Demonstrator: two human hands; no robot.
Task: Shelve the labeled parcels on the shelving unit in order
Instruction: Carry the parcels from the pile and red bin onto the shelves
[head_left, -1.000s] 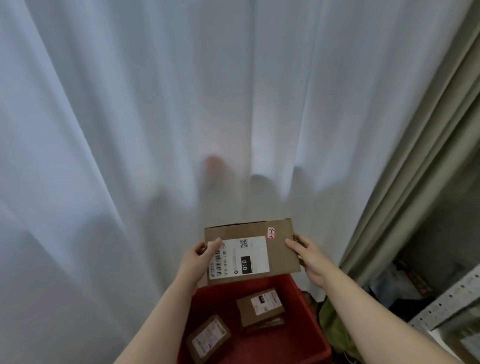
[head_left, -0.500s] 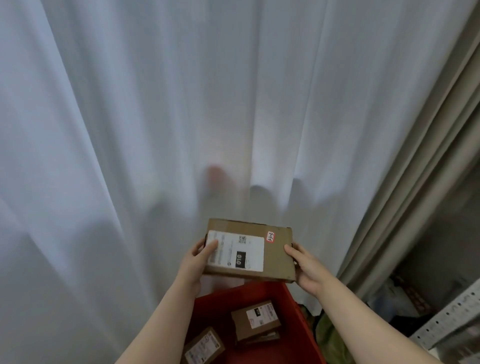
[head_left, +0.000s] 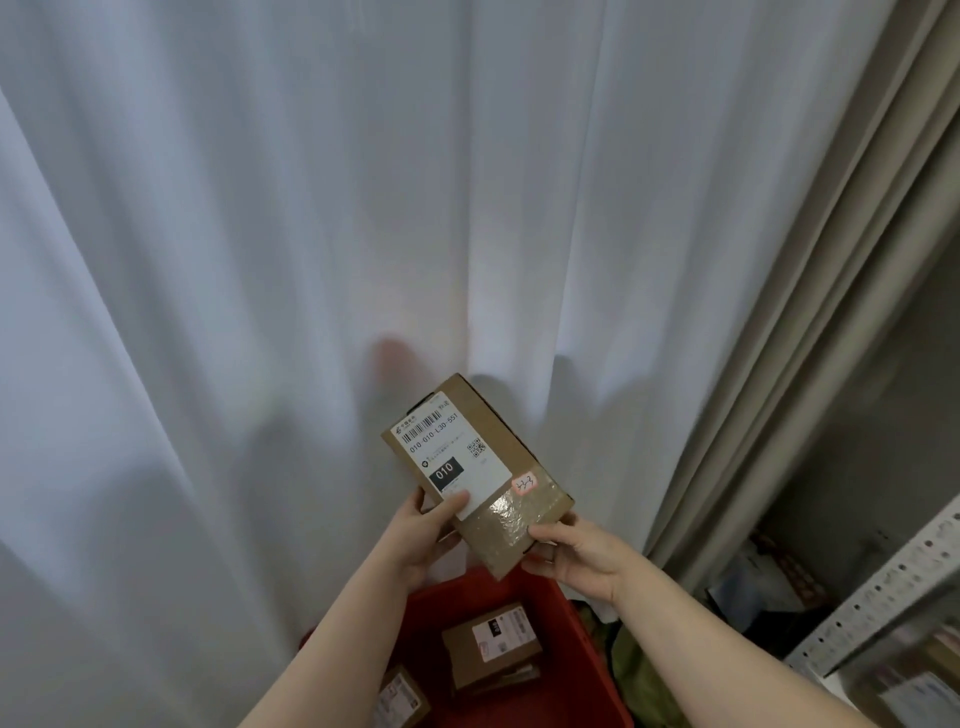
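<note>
White curtain (head_left: 260, 260) hangs behind the parcel (head_left: 460, 452), its near end gripped between left hand (head_left: 415, 540) and right hand (head_left: 582, 558).

A red crate (head_left: 576, 680) carries brown cardboard parcels with white labels. The middle parcel (head_left: 491, 644) lies tilted on top of another whose edge shows beneath it. The corner parcel (head_left: 402, 701) lies by the crate's near left corner, partly cut off. At the right, the grey perforated shelving unit (head_left: 883, 587) bears blurred packages (head_left: 914, 691).
</note>
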